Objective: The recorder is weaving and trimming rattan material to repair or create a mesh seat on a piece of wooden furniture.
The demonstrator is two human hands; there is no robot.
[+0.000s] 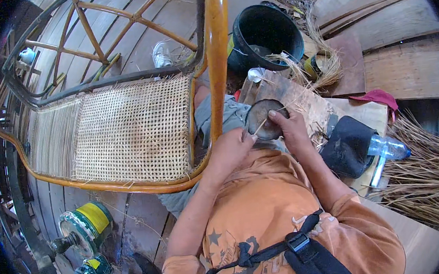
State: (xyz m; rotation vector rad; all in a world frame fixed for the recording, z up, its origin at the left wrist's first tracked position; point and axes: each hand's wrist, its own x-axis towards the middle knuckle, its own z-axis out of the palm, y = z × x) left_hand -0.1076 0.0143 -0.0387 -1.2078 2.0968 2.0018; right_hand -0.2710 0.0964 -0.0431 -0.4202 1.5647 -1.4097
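My left hand (pixel 233 149) is closed in a pinch on one end of a thin, pale cane strip (pixel 261 125). The strip runs across a round, dark, shallow dish (pixel 263 110) in front of my waist. My right hand (pixel 293 130) grips the dish at its right side, the thumb pressing down on top by the strip; its other fingers are mostly hidden. Just left of my hands stands a rattan frame (pixel 217 59) with a woven cane panel (pixel 133 131). Loose strands stick out along the panel's edges.
Beyond my hands are a dark bucket (pixel 267 36) and a loose cane bundle (pixel 326 70). To the right lie a black bag (pixel 350 146), a plastic bottle (pixel 389 147), a red cap (pixel 378 98) and split cane (pixel 426 171). Green-and-yellow cans (pixel 87 227) stand lower left.
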